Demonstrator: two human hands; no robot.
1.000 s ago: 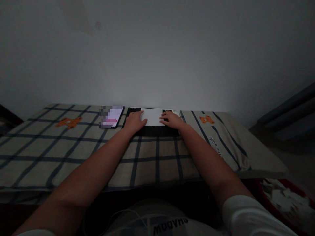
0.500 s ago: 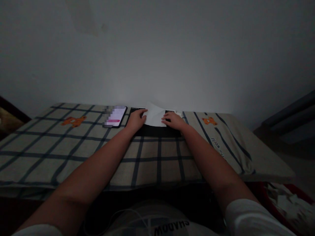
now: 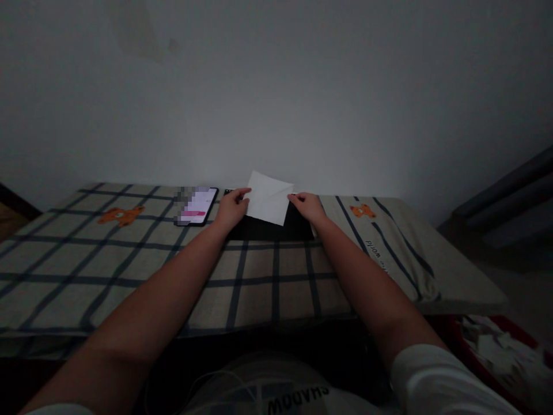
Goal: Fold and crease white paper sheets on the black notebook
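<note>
Head view, dim light. Largest is the surface (image 3: 129, 271), covered by a checked cloth (image 3: 276, 276) with dark stripes and small orange bear motifs (image 3: 120, 215); it runs back to a plain wall (image 3: 276, 92). At the far edge, near its middle, lies a flat black mat (image 3: 298, 229), possibly a pad or notebook; the gloom makes it hard to say which. Just left of the mat rests a phone (image 3: 197, 206) with its screen lit, part of it blurred.

Above the mat, the sheet of white paper (image 3: 268, 197) is lifted clear and tilted, held at its two side edges. The left hand (image 3: 231, 208) pinches the left edge between thumb and fingers; the right hand (image 3: 309, 207) pinches the right edge likewise. A faint crease crosses the sheet's upper part.

The paper is judged light, thin and limp: it will sag or flutter if held at one point only, creases readily and tears under a sharp pull. Opposite edges or corners, gripped gently, give the best hold.

Cut off at the lower right corner is a red bin (image 3: 496, 351) of pale scraps. Small marks along the mat's far edge cannot be read.
</note>
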